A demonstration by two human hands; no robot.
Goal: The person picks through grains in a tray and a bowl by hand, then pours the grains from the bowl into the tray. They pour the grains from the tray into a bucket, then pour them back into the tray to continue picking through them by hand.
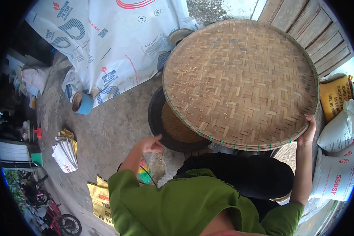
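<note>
Closest in, the green sleeve and dark lap; just past them the left hand [150,144] hangs free, holding nothing, fingers loosely curled with one poking forward, near the rim of the black basin [155,118]; over on the other side the right hand [308,131] is clamped on the near edge of the woven tray [240,82], thumb over the rim.

By the look of it, this is the emptying stage: the tray is tipped up over the basin, nearly bare, and brown grain [176,126] sits heaped below; whether tray and basin touch, I cannot tell. One hand on something this wide looks shaky; steadying it calls for a second grip on the opposite rim.

The tray itself is round, flat, plaited bamboo, its rim bound with green stitching, a few stray husks scattered on the weave.

Further out, a blue tin [82,103] on the concrete; printed white sacking [118,43] behind; filled sacks [338,129] at the right; a wooden door [314,27] beyond.
</note>
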